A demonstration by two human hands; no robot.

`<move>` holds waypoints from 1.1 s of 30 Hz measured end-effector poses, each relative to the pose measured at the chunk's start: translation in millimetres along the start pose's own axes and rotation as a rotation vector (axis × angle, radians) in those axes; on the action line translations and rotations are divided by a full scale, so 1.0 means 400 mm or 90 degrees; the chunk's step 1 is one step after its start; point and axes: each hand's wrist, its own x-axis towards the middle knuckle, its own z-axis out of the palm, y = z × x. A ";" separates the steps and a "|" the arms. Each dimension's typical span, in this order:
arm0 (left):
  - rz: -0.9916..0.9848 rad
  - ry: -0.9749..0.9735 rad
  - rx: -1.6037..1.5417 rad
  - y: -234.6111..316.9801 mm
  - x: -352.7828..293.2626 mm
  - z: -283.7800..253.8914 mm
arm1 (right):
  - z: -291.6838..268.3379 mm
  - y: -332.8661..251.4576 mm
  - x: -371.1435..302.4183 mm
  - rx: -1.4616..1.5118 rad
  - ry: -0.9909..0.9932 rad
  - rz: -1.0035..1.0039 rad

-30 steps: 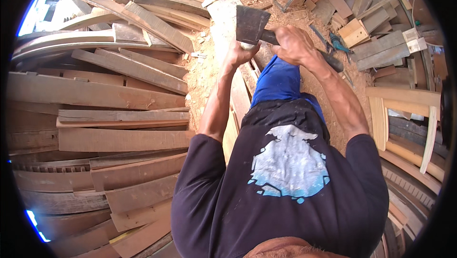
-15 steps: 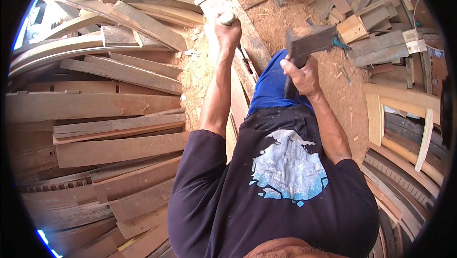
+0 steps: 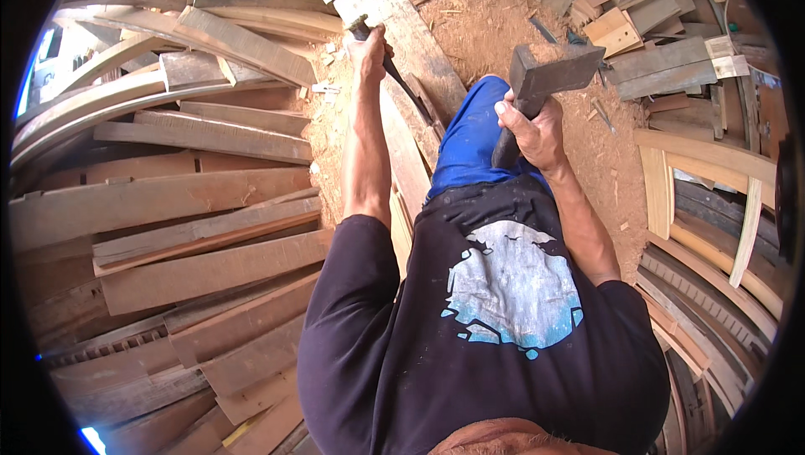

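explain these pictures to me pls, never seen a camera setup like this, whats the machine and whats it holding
There is no machine here: it is a person working bare-handed. The view comes from a head-worn fisheye camera looking down, which is why straight edges bend near the rim. The left hand holds a long, slim, dark tool. The right hand grips a mallet-like tool with a dark, blocky head. Ahead lies a worn board, with wood shavings beside it. Piled boards fill the left side; a wooden frame stands out on the right.
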 end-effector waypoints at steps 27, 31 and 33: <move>0.433 -0.014 0.345 0.007 -0.383 -0.008 | 0.130 -0.217 0.161 -0.481 -0.278 -0.293; 0.362 0.009 0.228 0.072 -0.223 0.055 | 0.155 -0.297 0.159 -0.323 -0.229 -0.240; 0.324 0.025 0.163 0.028 -0.114 0.036 | 0.193 -0.284 0.194 -0.341 -0.196 -0.227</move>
